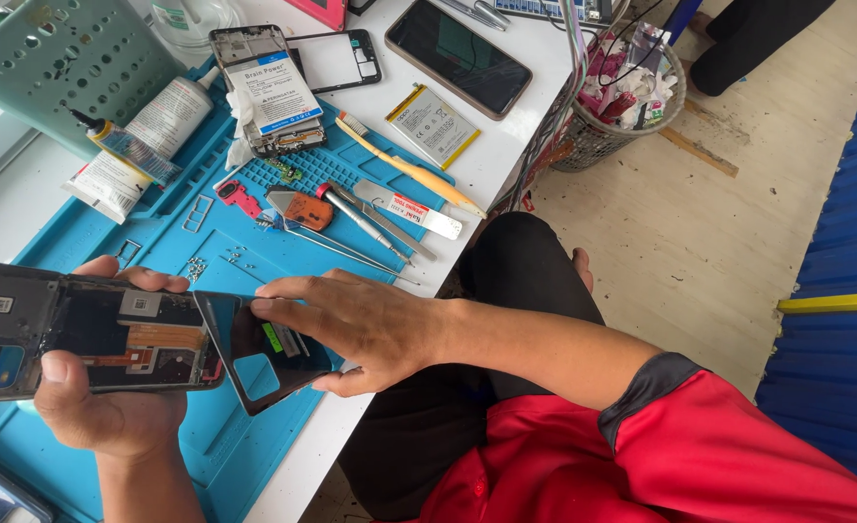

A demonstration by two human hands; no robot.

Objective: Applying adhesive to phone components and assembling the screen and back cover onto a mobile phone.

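The blue repair mat (206,242) is lying beneath both hands, covering the white table (506,145). The left hand (109,407) is gripping an opened phone frame (80,334), thumb pressing its near edge and fingertips curling over the far edge. The right hand (351,324) is pinching a dark back panel (269,353) just beside the frame's end, its fingers hiding the panel's right part. Beyond the fingers, tweezers (351,247), a yellow toothbrush (409,169), a loose battery (433,126) and glue tubes (143,131) are lying well apart.
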